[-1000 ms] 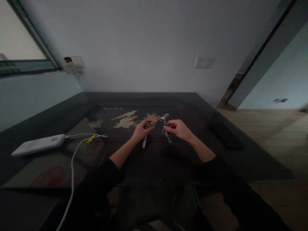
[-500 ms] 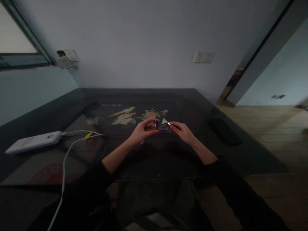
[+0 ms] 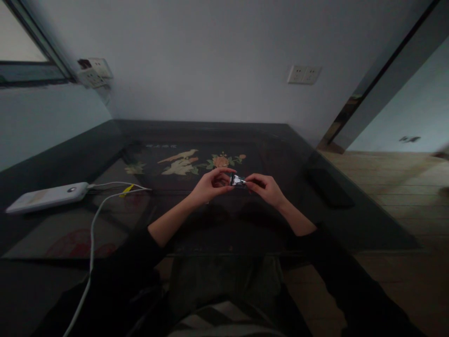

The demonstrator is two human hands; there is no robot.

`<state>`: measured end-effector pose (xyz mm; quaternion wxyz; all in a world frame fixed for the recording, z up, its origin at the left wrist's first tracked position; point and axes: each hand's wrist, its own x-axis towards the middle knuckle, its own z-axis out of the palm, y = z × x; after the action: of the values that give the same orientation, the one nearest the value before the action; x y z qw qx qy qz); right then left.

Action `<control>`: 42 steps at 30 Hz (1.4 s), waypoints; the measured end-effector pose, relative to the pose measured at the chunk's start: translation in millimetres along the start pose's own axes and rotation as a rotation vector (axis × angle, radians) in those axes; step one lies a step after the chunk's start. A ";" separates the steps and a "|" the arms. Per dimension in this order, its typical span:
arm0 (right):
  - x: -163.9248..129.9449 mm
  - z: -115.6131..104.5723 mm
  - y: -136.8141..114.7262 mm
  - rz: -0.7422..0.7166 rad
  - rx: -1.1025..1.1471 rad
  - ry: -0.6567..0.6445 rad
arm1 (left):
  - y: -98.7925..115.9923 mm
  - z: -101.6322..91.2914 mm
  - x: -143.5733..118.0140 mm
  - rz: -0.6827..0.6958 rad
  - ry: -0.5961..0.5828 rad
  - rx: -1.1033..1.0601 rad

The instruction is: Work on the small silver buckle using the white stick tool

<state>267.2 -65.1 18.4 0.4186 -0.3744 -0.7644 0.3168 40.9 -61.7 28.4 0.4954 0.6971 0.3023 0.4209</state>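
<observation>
Just above the dark table, both hands meet at a small shiny silver metal piece [image 3: 238, 180] with a dark left end; its exact kind is too small to tell. My left hand [image 3: 209, 185] is closed around that dark end, thumb below and fingers above. From the other side, my right hand [image 3: 265, 188] pinches the narrow right end between thumb and fingertips. The fingertips hide parts of both ends.
A white power bank [image 3: 49, 196] lies at the left, with a white cable [image 3: 93, 234] running toward me and a yellow tag [image 3: 126, 190] on it. A dark flat object [image 3: 329, 188] rests at the right. The glossy table [image 3: 224, 229] meets a wall behind.
The silver part in my right hand, tilted up earlier, now lies level and up against the dark end in my left hand. The view has shifted slightly.
</observation>
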 end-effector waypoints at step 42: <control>-0.1 -1.8 3.6 -0.024 -0.101 -0.052 | -2.5 -0.6 -3.3 0.058 0.017 0.105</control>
<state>270.0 -62.9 16.4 0.3828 -0.3775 -0.7944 0.2825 38.8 -63.4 25.2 0.4431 0.7272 0.3077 0.4245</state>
